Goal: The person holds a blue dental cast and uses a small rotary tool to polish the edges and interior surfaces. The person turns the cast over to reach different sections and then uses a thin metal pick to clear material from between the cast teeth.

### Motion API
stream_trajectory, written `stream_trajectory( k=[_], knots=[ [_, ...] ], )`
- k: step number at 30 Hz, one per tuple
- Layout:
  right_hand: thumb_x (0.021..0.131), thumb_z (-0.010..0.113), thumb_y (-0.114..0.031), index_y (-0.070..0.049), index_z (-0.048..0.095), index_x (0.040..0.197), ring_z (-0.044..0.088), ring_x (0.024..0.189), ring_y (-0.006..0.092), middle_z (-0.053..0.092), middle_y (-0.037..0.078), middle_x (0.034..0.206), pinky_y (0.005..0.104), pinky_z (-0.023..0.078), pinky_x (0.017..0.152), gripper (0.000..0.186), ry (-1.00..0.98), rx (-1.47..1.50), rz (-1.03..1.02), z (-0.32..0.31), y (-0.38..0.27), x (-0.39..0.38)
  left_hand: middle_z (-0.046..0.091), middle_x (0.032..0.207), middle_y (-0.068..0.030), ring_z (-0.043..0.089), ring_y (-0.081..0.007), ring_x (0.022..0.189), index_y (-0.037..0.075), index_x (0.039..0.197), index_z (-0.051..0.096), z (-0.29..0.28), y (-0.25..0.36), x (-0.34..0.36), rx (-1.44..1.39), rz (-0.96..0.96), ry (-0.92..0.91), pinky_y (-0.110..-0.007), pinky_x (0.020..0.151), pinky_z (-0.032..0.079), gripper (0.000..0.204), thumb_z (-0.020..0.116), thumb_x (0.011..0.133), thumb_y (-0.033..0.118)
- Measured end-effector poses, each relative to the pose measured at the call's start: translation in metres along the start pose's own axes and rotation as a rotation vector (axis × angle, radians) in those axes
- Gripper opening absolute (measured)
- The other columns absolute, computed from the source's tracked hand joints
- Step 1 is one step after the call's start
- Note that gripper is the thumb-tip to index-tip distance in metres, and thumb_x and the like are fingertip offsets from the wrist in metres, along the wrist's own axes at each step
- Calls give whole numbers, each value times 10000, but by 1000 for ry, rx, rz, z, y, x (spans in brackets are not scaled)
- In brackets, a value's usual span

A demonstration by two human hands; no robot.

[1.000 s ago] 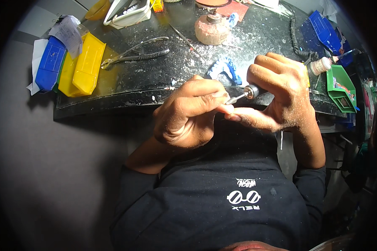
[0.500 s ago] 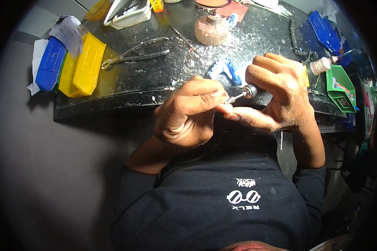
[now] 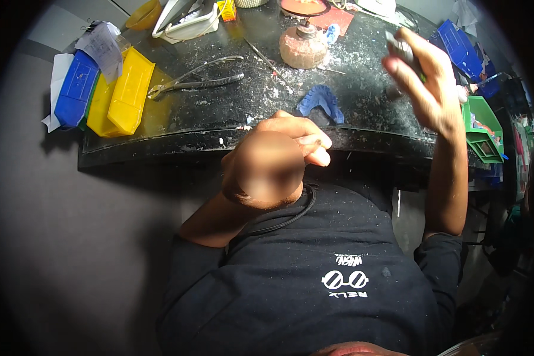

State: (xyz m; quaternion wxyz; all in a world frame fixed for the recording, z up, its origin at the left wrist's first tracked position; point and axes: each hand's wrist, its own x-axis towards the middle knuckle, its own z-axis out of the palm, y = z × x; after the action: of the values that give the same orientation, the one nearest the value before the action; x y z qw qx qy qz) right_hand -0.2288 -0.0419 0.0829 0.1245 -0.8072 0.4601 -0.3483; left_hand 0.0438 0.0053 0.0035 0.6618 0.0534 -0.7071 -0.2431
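My left hand is held over the front edge of the bench, its fingers closed in a pinch. What sits between the fingertips is hidden, and the back of the hand is blurred. My right hand is raised over the right part of the bench. Its thumb and fingers close round a grey metal rotary handpiece, smeared by motion. On the bench just beyond my left hand lies a blue horseshoe-shaped dental arch piece.
Long-handled pliers and a thin metal tool lie left of a dusty round burner. Yellow and blue bins stand left; a green bin stands right. White dust covers the black bench.
My right hand has moved away from my left, up and to the right, carrying the handpiece. My left hand stays nearly in place. The blue arch piece is now fully uncovered.
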Motion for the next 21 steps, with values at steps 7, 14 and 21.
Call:
stream_trajectory(
  k=[7, 14, 21],
  knots=[
    [992, 608, -15, 23, 634, 1204, 653, 1069, 372, 654, 184, 1093, 392, 517, 959, 216, -170, -389, -80, -7, 78, 33, 686, 1069, -226, 725, -235, 820, -45, 1159, 581, 2, 4, -2, -3, -73, 36, -354, 769, 603, 313, 683, 894, -175],
    [893, 618, 94, 39, 691, 1152, 650, 1136, 382, 668, 188, 1158, 431, 527, 975, 275, -335, -370, 2, -11, 128, 27, 691, 1076, -209, 719, -215, 906, -34, 1193, 559, 4, 5, -6, -34, -157, 31, -316, 780, 600, 322, 646, 918, -177],
    [838, 688, 74, 19, 712, 1148, 715, 1042, 363, 723, 176, 1144, 365, 582, 922, 316, -171, -456, -99, -19, 94, 11, 690, 1078, -196, 671, -156, 846, -27, 1202, 573, 7, 3, -8, -79, -202, 66, -260, 736, 581, 278, 614, 955, -149]
  ],
)
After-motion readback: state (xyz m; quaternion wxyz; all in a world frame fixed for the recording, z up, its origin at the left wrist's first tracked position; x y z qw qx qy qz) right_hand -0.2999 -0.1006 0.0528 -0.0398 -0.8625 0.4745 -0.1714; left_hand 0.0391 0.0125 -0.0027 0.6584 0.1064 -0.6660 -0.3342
